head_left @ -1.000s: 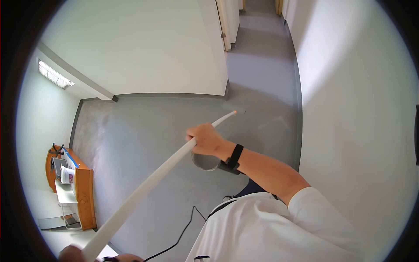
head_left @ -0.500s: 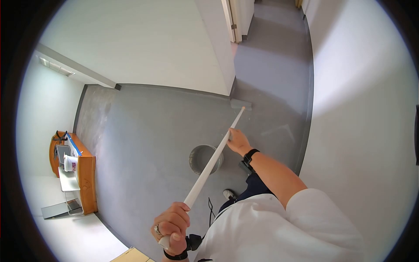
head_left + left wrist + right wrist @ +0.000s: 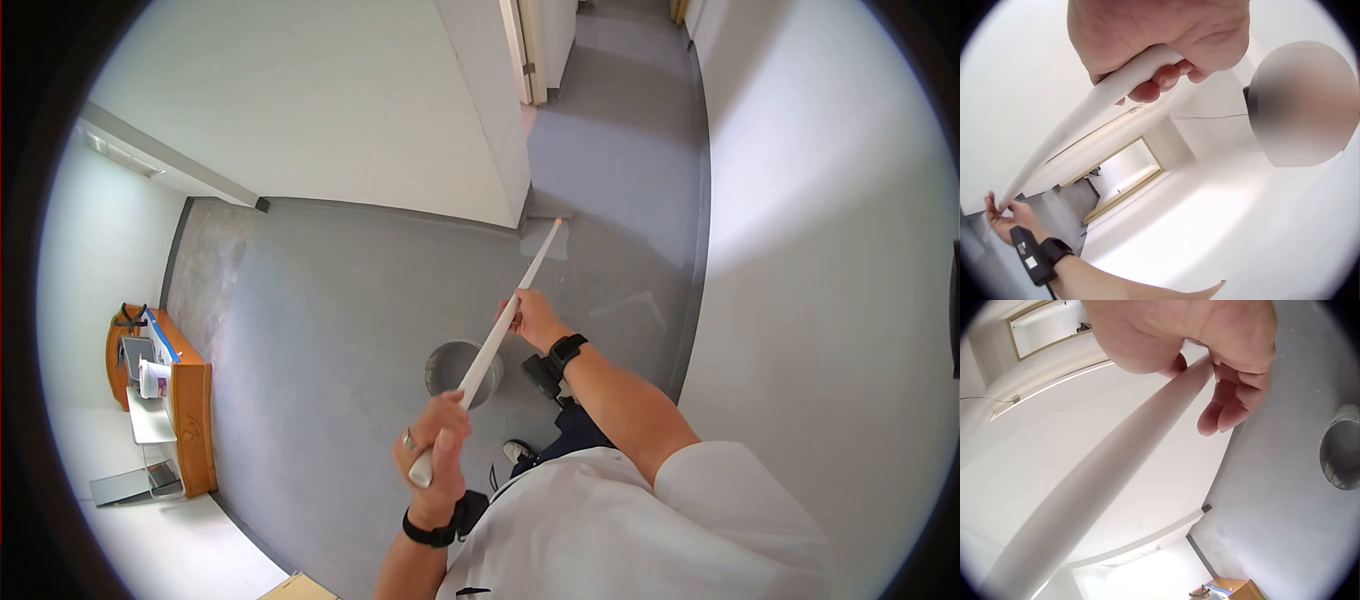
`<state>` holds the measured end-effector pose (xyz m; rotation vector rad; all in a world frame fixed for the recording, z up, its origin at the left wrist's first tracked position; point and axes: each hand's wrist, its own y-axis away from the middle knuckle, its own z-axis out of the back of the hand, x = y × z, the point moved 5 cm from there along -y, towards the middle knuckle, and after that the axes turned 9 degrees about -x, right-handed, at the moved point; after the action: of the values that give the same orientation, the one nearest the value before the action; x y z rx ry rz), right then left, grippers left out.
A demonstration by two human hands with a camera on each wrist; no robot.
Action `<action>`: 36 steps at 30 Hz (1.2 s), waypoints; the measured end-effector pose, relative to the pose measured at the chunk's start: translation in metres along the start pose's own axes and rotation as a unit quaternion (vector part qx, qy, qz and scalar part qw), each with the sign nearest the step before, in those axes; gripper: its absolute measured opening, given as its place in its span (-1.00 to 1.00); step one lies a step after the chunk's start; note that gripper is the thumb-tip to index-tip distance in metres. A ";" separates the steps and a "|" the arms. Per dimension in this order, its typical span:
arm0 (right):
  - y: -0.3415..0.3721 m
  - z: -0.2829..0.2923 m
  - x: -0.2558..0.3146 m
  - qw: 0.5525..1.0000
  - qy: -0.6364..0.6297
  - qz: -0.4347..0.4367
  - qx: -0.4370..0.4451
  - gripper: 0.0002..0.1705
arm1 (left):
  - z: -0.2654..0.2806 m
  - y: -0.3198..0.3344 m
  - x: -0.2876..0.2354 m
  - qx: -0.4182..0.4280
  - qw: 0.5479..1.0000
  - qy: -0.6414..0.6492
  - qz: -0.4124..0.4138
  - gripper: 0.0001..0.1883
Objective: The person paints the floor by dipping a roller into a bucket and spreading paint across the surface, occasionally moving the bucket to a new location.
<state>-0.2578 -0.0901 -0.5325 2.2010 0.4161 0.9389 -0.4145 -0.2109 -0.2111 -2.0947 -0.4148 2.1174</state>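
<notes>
A long white pole with a paint roller [image 3: 545,216] at its far end slants across the head view. The roller rests on the grey floor by the wall corner, a lighter wet patch [image 3: 546,241] just behind it. My left hand [image 3: 436,445] grips the pole's near end, fingers wrapped round it, also seen in the left wrist view. Farther up, my right hand [image 3: 535,320] holds the shaft between thumb and curled fingers; the right wrist view shows the pole [image 3: 1104,469] running through that hand. A bucket [image 3: 437,375] with grey inside stands beneath the pole, partly covered by it.
White walls flank the floor, with the wall corner [image 3: 520,222] close to the roller. A passage [image 3: 620,120] opens beyond. At left stands a wooden cabinet [image 3: 193,430] with a white tub [image 3: 153,378] near it. My shoe [image 3: 517,451] is close to the bucket.
My left hand has come from the lower left edge up toward the bucket, bringing the pole steeper. The roller has slid away along the floor past the wall corner, leaving a lighter patch behind.
</notes>
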 end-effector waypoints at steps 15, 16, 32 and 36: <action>0.050 -0.024 -0.054 0.998 -0.025 0.009 -0.050 -0.90 | 0.048 0.042 -0.004 -0.016 1.000 -0.003 -0.008 -0.76; 0.065 -0.030 -0.057 0.998 -0.028 0.010 -0.055 -0.90 | 0.056 0.048 -0.012 -0.011 1.000 -0.002 -0.005 -0.76; 0.006 -0.033 -0.062 0.999 0.044 -0.014 -0.018 -0.79 | 0.070 0.027 0.032 -0.014 0.999 0.029 0.035 -0.77; -0.042 -0.022 -0.030 0.997 0.023 -0.028 -0.063 -0.79 | 0.041 0.004 0.070 -0.020 0.998 0.037 0.050 -0.78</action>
<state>-0.2953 -0.0662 -0.5668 2.0465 0.4261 0.9599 -0.4571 -0.1991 -0.2795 -2.2538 -0.3534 2.0934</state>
